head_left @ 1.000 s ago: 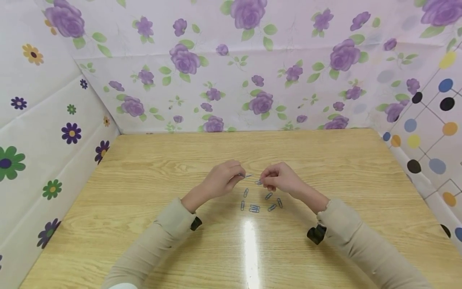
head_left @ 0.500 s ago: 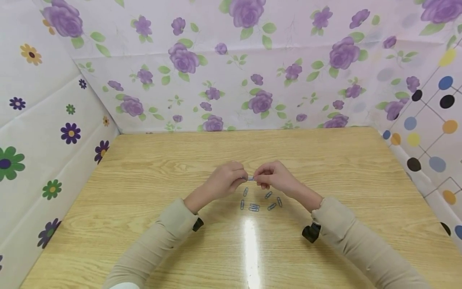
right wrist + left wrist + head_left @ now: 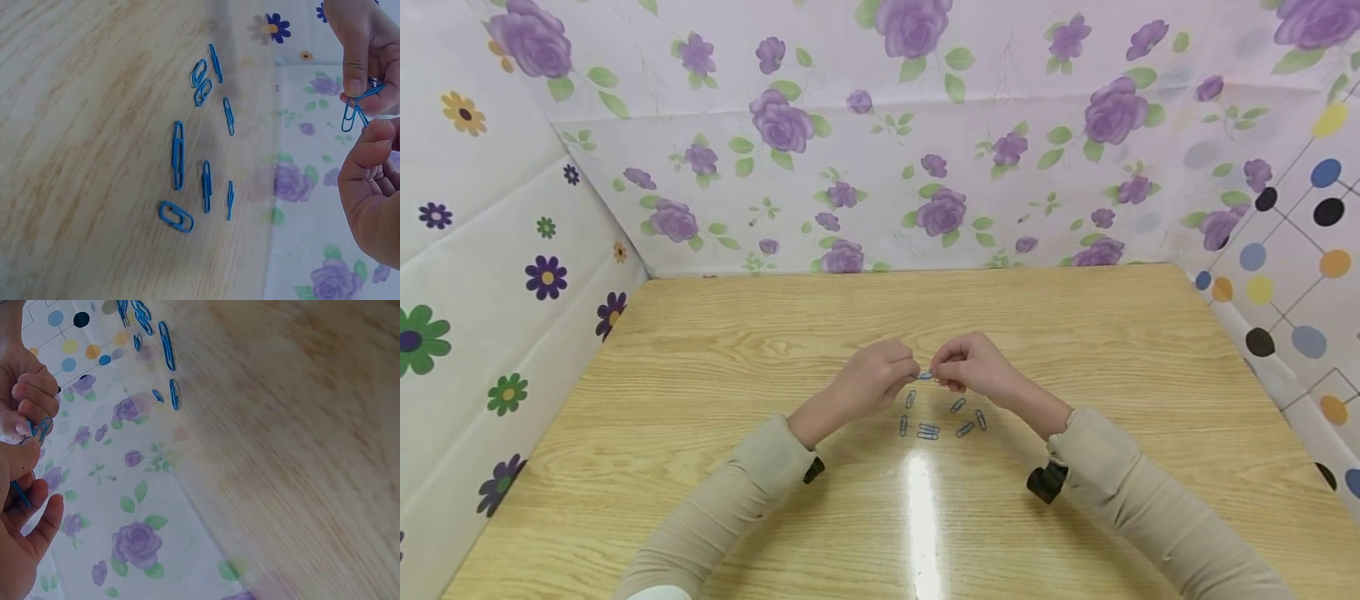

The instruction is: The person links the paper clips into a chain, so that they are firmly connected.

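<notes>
Thumb and fingertips of my left hand [image 3: 878, 377] pinch blue paper clips; in the left wrist view a clip end sticks out below the thumb of that hand [image 3: 25, 519]. Close beside it, my right hand [image 3: 981, 367] pinches a blue clip [image 3: 925, 376] between thumb and finger. The right wrist view shows crossing blue clips [image 3: 354, 114] between the left hand [image 3: 369, 50] and the right hand [image 3: 372, 194]. Whether they are linked, I cannot tell.
Several blue paper clips lie loose on the wooden table [image 3: 737, 333] nearer the body, among them an upright one [image 3: 903, 426], a pair side by side [image 3: 928, 432] and slanted ones [image 3: 966, 430]. Flowered cloth [image 3: 880, 167] hangs behind the table.
The right hand has moved left, toward the left hand, and the gap between them has narrowed. The left hand has shifted slightly right. The loose clips have stayed in place.
</notes>
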`<state>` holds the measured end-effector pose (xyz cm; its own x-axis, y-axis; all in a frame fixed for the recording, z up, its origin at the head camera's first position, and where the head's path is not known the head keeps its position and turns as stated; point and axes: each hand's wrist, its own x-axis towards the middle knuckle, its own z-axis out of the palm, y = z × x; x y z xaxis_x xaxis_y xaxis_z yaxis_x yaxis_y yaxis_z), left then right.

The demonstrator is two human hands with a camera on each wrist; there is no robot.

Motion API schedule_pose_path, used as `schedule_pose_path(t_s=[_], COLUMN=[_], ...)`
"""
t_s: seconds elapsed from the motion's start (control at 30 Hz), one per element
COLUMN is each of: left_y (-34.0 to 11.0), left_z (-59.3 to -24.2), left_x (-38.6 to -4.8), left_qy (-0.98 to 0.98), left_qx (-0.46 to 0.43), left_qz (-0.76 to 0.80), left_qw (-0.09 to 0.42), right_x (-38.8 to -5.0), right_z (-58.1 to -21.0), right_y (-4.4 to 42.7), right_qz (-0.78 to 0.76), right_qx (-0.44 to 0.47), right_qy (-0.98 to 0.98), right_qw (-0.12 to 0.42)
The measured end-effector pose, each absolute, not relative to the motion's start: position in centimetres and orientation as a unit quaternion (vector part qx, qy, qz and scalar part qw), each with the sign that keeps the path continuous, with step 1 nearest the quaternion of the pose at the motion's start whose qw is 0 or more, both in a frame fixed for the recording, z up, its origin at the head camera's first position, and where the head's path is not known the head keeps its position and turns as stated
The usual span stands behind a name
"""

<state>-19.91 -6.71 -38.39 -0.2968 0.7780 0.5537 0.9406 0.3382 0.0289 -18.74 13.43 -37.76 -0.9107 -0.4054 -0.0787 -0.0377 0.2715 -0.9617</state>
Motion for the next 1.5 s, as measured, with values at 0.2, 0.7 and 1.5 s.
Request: schedule_pose_path(t_s=[0.2, 0.7, 1.5], left_y=[-6.6, -6.2, -7.0], left_z=[-38.5, -39.0, -37.7], left_x=[-19.8, -19.7, -20.4], left_qy=[-0.784, -0.778, -0.783], left_qx=[-0.547, -0.539, -0.485], left_qz=[-0.179, -0.209, -0.342], left_qw=[0.234, 0.245, 0.188], right_x=[-18.7, -18.7, -18.8], right_z=[-37.7, -37.6, -38.6], right_y=[13.4, 14.4, 15.0], right_qz=[-0.586, -0.583, -0.606], right_qx=[-0.133, -0.145, -0.170], right_qy=[0.784, 0.780, 0.761], right_qw=[0.156, 0.174, 0.159])
